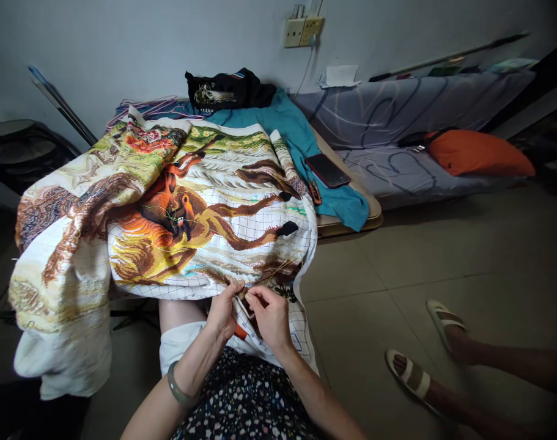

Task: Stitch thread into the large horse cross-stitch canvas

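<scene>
A large cross-stitch cloth (pixel 255 229) with horses in brown, orange and yellow is spread before me and over my lap. Its gridded white ground shows between the stitched parts. My left hand (pixel 224 311) grips the near edge of the cloth, thumb on top. Right beside it, my right hand (pixel 271 311) is closed in a pinch at a fold of the cloth; what lies between the fingertips is too small to make out. Thin brown threads (pixel 280 271) run over the cloth just beyond my hands. Loose green and yellow threads (pixel 177 221) lie on the stitched horse.
Beyond the cloth are a teal cloth (pixel 301 131), a phone (pixel 328 170), orange-handled snips (pixel 314 192), a black fabric bundle (pixel 232 90) and hangers (pixel 154 109). An orange bag (pixel 480 153) rests on a covered sofa (pixel 374 159). Another person's sandalled feet (pixel 413 376) are at right.
</scene>
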`<act>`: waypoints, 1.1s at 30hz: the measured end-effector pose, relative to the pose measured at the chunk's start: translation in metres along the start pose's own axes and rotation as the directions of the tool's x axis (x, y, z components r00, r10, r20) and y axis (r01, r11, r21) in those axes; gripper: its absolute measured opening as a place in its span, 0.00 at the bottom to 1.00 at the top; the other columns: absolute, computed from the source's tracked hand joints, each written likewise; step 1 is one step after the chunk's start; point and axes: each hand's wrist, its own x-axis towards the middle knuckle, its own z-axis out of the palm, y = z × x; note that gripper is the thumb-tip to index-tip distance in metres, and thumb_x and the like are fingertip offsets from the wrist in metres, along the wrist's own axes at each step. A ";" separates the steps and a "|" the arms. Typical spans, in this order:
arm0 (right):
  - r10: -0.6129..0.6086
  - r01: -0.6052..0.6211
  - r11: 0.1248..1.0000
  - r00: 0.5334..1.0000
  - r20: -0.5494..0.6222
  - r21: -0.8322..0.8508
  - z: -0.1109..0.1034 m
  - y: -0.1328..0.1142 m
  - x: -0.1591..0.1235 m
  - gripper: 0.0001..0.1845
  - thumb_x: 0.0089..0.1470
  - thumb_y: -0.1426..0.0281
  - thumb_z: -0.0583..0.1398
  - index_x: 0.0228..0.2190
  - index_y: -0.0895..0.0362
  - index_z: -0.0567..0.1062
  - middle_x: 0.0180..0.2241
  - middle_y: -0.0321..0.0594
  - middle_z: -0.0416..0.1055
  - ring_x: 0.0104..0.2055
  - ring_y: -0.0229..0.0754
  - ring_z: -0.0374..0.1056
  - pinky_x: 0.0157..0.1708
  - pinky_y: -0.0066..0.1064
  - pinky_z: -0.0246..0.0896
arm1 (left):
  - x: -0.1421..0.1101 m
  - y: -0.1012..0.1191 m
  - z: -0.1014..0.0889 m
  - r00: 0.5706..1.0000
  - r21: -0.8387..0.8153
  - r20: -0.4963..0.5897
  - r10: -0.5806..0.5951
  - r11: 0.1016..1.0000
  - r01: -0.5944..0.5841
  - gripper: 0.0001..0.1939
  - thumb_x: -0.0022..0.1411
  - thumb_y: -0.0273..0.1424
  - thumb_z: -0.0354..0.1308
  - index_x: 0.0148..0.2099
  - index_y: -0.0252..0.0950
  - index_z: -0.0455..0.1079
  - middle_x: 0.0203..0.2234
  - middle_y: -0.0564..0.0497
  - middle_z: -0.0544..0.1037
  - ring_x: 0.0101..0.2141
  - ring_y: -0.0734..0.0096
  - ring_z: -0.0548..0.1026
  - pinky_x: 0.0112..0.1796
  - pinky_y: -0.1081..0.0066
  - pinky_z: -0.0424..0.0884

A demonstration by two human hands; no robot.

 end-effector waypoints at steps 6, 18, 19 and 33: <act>-0.026 0.025 1.000 0.999 -0.032 -0.009 0.002 0.001 -0.001 0.07 0.50 0.71 0.56 0.25 0.58 0.73 0.24 0.38 0.72 0.26 0.39 0.66 0.30 0.28 0.61 | 0.000 0.000 0.001 1.000 -0.006 0.010 0.001 1.000 -0.001 0.09 0.39 0.26 0.64 0.25 0.31 0.68 0.17 0.54 0.72 0.19 0.76 0.68 0.24 0.74 0.64; -0.010 0.009 1.000 0.999 -0.049 -0.010 0.006 0.002 -0.001 0.07 0.50 0.72 0.57 0.25 0.58 0.74 0.25 0.38 0.72 0.27 0.39 0.67 0.31 0.28 0.61 | 0.001 -0.001 0.002 0.999 -0.026 0.001 0.035 0.999 -0.035 0.08 0.39 0.25 0.64 0.24 0.32 0.67 0.17 0.56 0.71 0.20 0.77 0.68 0.26 0.74 0.65; -0.004 0.003 1.000 0.998 -0.055 -0.006 0.007 0.003 -0.001 0.07 0.50 0.72 0.57 0.25 0.58 0.74 0.25 0.38 0.72 0.27 0.39 0.67 0.31 0.28 0.61 | 0.001 -0.001 0.002 1.000 -0.027 0.001 0.031 0.999 -0.031 0.08 0.39 0.25 0.64 0.24 0.32 0.67 0.16 0.56 0.71 0.20 0.77 0.68 0.26 0.74 0.65; 0.164 -0.163 0.977 0.986 0.010 0.134 0.002 -0.007 0.001 0.06 0.48 0.69 0.58 0.26 0.59 0.73 0.21 0.38 0.71 0.22 0.38 0.66 0.21 0.26 0.61 | -0.002 -0.003 -0.001 1.000 -0.060 0.025 -0.002 0.998 0.004 0.10 0.40 0.26 0.67 0.26 0.31 0.68 0.18 0.54 0.72 0.20 0.76 0.69 0.23 0.74 0.65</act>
